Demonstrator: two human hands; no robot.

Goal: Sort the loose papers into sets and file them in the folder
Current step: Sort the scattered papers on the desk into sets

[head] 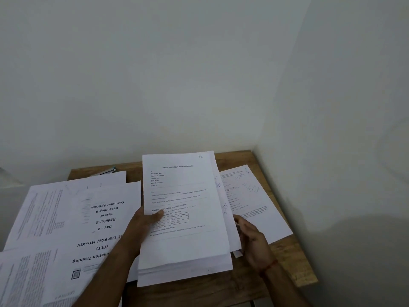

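Observation:
A thick stack of white printed papers (183, 218) is tilted up over the middle of the wooden table (221, 289). My left hand (143, 227) grips the stack's left edge, thumb on the top sheet. My right hand (254, 242) is at the stack's right edge, fingers curled around the rear sheets. A sheet with handwriting (252, 202) lies flat to the right. Large booklets titled "Test of Reasoning" (95, 222) spread over the left side. The edge of what may be a folder (108, 171) peeks out at the back left.
The table stands in a corner, with white walls (332, 129) close behind and to the right. More printed sheets (26, 278) overhang the table's near left. Bare wood shows at the front right (285, 269).

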